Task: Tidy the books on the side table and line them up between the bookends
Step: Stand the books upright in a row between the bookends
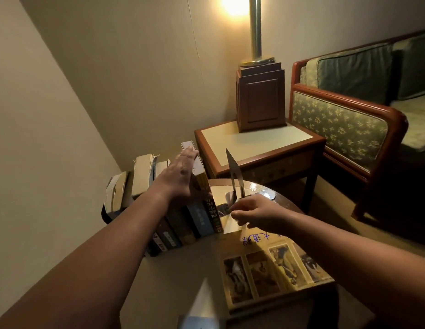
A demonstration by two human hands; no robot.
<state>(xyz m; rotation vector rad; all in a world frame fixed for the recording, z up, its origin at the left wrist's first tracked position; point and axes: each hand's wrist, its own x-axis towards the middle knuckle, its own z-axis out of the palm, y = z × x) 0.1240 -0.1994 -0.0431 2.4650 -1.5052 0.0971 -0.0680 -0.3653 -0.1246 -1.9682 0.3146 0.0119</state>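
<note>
Nearest the lens, a pale blurred wedge (197, 307), too soft to identify, juts up at the bottom edge. Just beyond it a large yellow-covered book with a strip of picture panels (273, 269) lies flat on the round dark wooden side table (273, 188), not yet in the row.

Further back stands the row of upright paperbacks (183, 222), spines facing the camera and leaning a little toward the wall. The left hand (180, 174) lies flat and open-palmed against the side of the tallest book with the yellow edge (197, 167), bracing the row without gripping anything. The right hand (251, 213) pinches the flat base plate of a thin shiny metal bookend (232, 172), whose pointed upright blade stands just beside the row's last spine, a small gap showing between them. Any second bookend is hidden behind the books.

By my judgement, the paperbacks are light but floppy, with worn, soft page edges, so they will slump unless pressed from the side as a block. The bookend looks stiff, thin and slick; it slides best when held low at its base and pushed along the tabletop. The flat yellow book seems broad and heavier, and is best lifted by its long edges with both hands.
</note>
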